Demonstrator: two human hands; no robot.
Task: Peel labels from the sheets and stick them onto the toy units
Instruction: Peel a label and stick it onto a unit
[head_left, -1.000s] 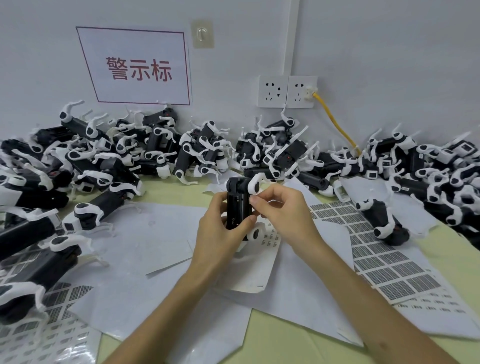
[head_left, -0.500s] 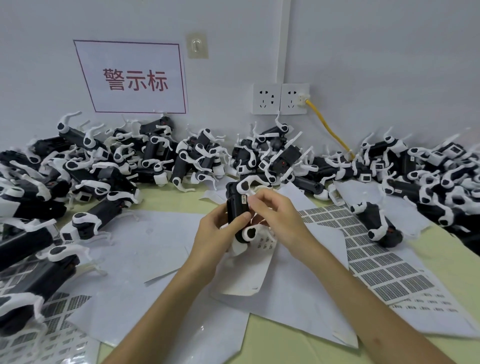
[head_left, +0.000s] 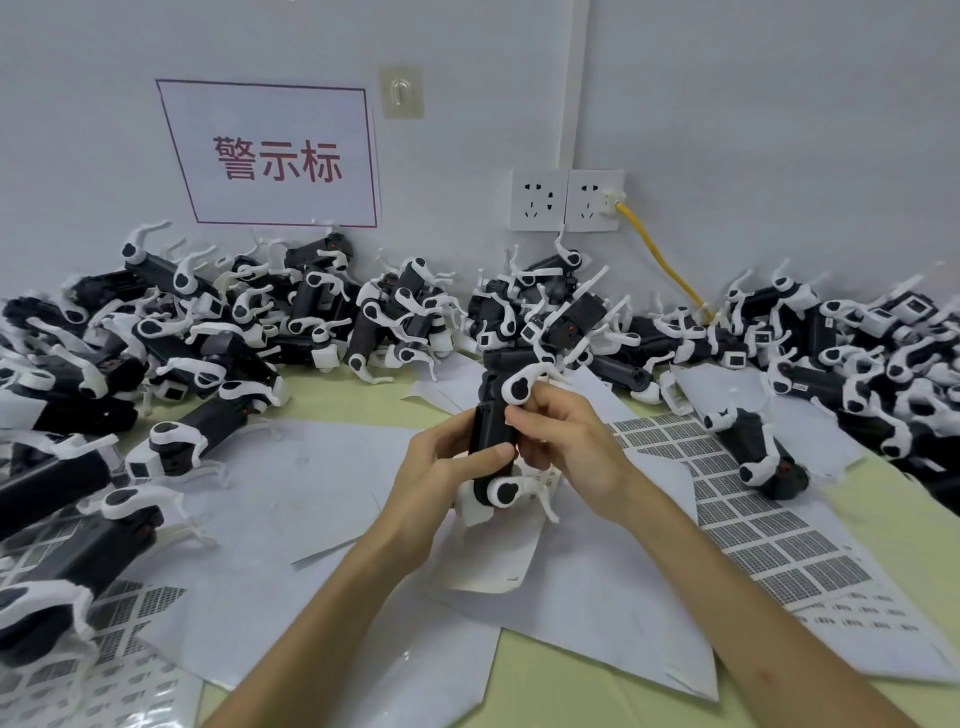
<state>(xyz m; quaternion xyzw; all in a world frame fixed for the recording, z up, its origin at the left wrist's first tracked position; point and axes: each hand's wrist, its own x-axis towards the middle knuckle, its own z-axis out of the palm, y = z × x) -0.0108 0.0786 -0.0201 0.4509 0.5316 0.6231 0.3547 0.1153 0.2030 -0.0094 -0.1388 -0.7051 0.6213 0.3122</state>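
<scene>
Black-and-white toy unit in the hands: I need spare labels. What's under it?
A curled white paper sheet on larger white sheets. The black-and-white toy unit, left hand and right hand hide the patch directly beneath.

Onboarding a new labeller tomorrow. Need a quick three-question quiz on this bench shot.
1. True or false: the left hand and the right hand both hold the same toy.
2. The yellow cable plugs into the socket: A) nearer the sign, B) farther from the sign, C) neither.
3. Fill in: the sign's characters are ___ in colour.

Key: 1 true; 2 B; 3 red.
</scene>
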